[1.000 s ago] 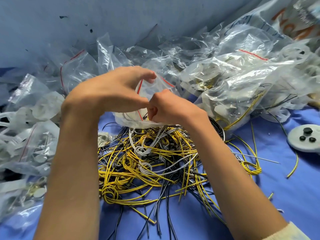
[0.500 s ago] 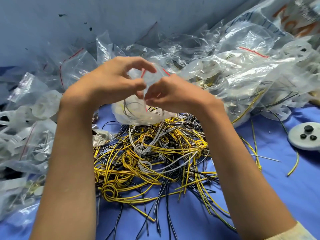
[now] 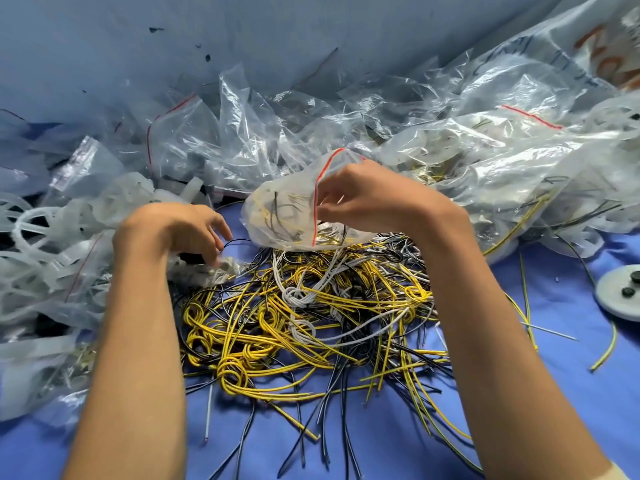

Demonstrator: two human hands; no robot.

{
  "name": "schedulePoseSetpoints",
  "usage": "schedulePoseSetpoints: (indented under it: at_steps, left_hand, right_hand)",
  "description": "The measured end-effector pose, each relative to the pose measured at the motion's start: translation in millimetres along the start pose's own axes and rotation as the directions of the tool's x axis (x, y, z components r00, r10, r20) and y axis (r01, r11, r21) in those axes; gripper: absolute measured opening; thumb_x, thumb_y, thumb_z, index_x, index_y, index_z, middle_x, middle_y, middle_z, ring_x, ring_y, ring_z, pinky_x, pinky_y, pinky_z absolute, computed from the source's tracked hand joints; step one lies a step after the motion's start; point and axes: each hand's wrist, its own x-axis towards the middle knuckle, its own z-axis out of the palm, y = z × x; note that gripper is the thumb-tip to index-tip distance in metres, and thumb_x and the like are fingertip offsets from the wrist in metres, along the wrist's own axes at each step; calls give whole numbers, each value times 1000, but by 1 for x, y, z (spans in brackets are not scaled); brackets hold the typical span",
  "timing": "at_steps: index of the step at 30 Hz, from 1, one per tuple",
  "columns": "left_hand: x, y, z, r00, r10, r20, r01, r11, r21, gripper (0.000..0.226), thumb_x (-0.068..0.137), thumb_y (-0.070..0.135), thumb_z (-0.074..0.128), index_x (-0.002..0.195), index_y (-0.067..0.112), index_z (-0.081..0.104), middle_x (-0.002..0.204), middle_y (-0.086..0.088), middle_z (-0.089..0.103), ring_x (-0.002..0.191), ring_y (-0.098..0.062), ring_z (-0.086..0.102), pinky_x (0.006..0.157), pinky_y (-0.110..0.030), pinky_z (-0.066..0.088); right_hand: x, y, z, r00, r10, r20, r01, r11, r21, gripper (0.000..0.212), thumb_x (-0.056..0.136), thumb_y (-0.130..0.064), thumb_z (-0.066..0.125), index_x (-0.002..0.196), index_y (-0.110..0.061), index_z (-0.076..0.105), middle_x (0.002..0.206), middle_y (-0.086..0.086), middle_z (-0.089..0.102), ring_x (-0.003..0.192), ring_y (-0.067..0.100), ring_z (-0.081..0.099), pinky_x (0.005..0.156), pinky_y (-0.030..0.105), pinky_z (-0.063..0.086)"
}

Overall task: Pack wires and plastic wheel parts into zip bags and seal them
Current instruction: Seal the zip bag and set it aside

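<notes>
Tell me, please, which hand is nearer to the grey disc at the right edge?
Right. The right hand, holding a zip bag, is left of the disc; the left hand is farther left.

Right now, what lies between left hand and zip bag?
Head view: blue surface and one thin black wire separate left hand from zip bag.

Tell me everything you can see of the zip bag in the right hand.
The zip bag is small, clear, crinkled thin plastic with a red line along its zip edge. Inside are thin yellow and black wires. It is turned sideways, the red edge running top to bottom beside the right hand, which pinches it there. It hangs low over the wire pile; contact is unclear. The left hand is off it. Sealed or not, I cannot tell.
</notes>
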Motion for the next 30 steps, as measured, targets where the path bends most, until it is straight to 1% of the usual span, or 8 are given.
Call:
schedulePoseSetpoints:
  at_steps: [6, 11, 14, 16, 20, 25, 27, 30]
  left_hand:
    - [8, -3, 3, 1000, 22, -17, -23, 999, -43, 36, 76, -13, 60, 99, 16, 56, 104, -7, 64, 97, -27, 61, 87, -38, 51]
    - [-11, 6, -7, 985, 127, -114, -139, 986, -98, 37, 80, -8, 65, 108, 14, 56, 109, -8, 64, 99, -26, 61, 86, -38, 51]
    - [-33, 29, -18, 892, 291, -347, -355, 925, -136, 36, 81, -1, 68, 111, 15, 59, 112, -5, 64, 94, -20, 63, 84, -35, 51]
    - [-52, 51, -22, 781, 350, -518, -528, 813, -247, 34, 82, 2, 69, 112, 15, 59, 110, -3, 64, 94, -18, 65, 83, -33, 54]
    - [-82, 89, -17, 695, 425, -579, -687, 631, -361, 36, 81, 5, 69, 114, 14, 58, 105, -1, 65, 84, -4, 66, 78, -20, 53]
    - [-87, 104, -12, 711, 402, -576, -655, 676, -337, 39, 78, 13, 75, 113, 20, 58, 98, -7, 69, 86, -14, 68, 86, -34, 54]
    - [-83, 106, -11, 709, 360, -606, -635, 699, -329, 40, 76, 19, 77, 111, 23, 59, 99, -6, 69, 82, -11, 68, 80, -29, 55]
    - [-76, 112, -7, 692, 316, -650, -590, 765, -257, 39, 75, 26, 78, 109, 25, 60, 103, -1, 67, 76, -3, 65, 69, -21, 48]
  right_hand:
    - [0, 2, 1, 1000, -12, 2, 13, 1000, -9, 19, 91, -31, 57, 99, -22, 71, 88, -8, 61, 79, 7, 56, 64, 23, 40]
    - [1, 3, 1, 999, -25, -21, 25, 1000, 4, 19, 91, -30, 57, 99, -21, 72, 87, -9, 63, 71, -1, 54, 57, 17, 39]
    - [1, 0, -1, 993, -65, -94, 68, 997, 32, 20, 91, -23, 57, 92, -12, 73, 82, -2, 69, 65, 9, 58, 54, 19, 44]
    - [0, -3, -4, 983, -82, -162, 99, 990, 98, 19, 89, -15, 56, 91, -6, 73, 83, 6, 71, 75, 19, 65, 68, 31, 51]
    - [-2, -8, -10, 962, -122, -243, 185, 949, 257, 14, 83, -6, 56, 84, -2, 70, 80, 12, 72, 79, 25, 68, 75, 43, 53]
    - [-6, -6, -16, 973, -89, -212, 168, 904, 393, 26, 69, -26, 58, 84, -6, 66, 80, 11, 69, 80, 27, 66, 75, 42, 51]
    - [-7, -4, -17, 981, -69, -182, 147, 875, 461, 24, 72, -29, 61, 88, -12, 63, 88, 11, 71, 86, 24, 69, 85, 46, 54]
    - [-8, -1, -18, 983, -52, -175, 138, 839, 526, 26, 81, -19, 69, 102, -8, 59, 91, 11, 71, 83, 25, 71, 82, 47, 56]
